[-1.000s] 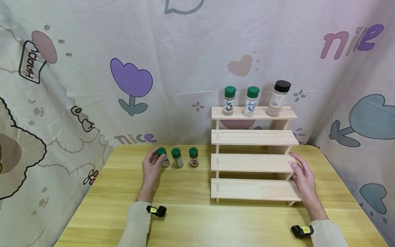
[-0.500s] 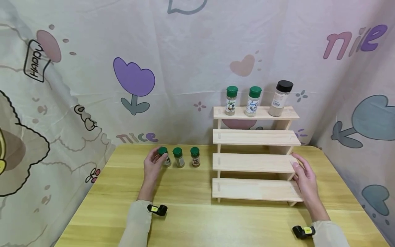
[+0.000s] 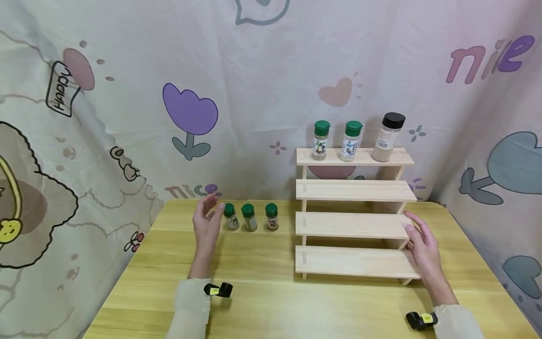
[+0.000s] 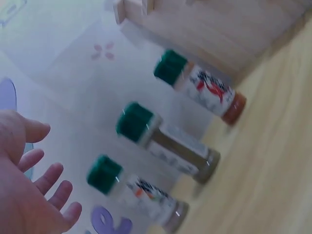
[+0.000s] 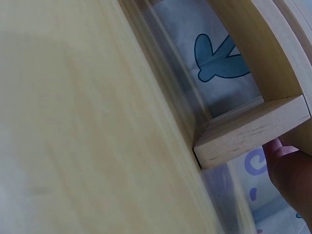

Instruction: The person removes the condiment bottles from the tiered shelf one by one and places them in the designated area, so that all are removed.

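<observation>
My left hand (image 3: pixel 206 223) is just left of a row of three small spice jars with green caps, thumb and fingers spread apart and nothing between them. Nearest to it stands the leftmost jar (image 3: pixel 231 221). Beside that are the middle jar (image 3: pixel 250 221) and the right jar (image 3: pixel 272 220) with reddish contents. In the left wrist view the left hand (image 4: pixel 34 175) is apart from the jars. My right hand (image 3: pixel 425 247) holds the right end of a four-tier wooden display rack (image 3: pixel 351 225), thumb at the third board's edge; its other fingers are partly hidden.
On the rack's top board stand two green-capped spice jars, one (image 3: pixel 321 141) left and one (image 3: pixel 350 142) in the middle, plus a taller black-capped jar (image 3: pixel 388 137) at right. A printed cloth (image 3: pixel 254 84) hangs behind the wooden table (image 3: pixel 254 301).
The left hand has let go of the leftmost jar and drawn back a little to the left, its fingers opening. The right hand stays at the rack; the head view has shifted slightly.
</observation>
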{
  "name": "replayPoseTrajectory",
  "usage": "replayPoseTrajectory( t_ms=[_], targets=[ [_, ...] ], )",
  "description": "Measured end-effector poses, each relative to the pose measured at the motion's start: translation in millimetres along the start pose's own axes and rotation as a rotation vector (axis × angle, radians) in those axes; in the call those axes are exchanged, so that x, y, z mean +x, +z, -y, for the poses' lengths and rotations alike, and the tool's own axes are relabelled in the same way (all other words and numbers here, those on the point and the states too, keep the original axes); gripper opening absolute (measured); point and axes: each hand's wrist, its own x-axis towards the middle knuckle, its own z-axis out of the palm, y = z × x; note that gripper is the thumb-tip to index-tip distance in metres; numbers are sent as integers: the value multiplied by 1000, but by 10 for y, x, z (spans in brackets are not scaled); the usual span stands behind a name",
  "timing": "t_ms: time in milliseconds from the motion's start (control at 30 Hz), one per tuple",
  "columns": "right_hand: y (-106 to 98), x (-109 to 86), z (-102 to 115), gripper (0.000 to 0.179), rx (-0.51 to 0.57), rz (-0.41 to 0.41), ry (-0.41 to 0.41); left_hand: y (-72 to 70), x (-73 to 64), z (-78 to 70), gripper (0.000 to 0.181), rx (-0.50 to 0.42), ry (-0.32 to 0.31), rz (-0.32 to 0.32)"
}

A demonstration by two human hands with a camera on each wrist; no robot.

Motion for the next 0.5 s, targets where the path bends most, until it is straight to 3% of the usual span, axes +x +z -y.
replayPoseTrajectory(
  t_ms=[167,367,500],
  targets=[
    [-22,-45,-23,46,-26,-7,14,121,-64,-110,37,-11,55,25],
    [15,-31,-29,45,8,-11,-2,299,-101,-195,34,-79,143,143],
    [-1,8,-11,44,30,-8,-4,408,-188,-296,33,-128,159,193]
  ],
)
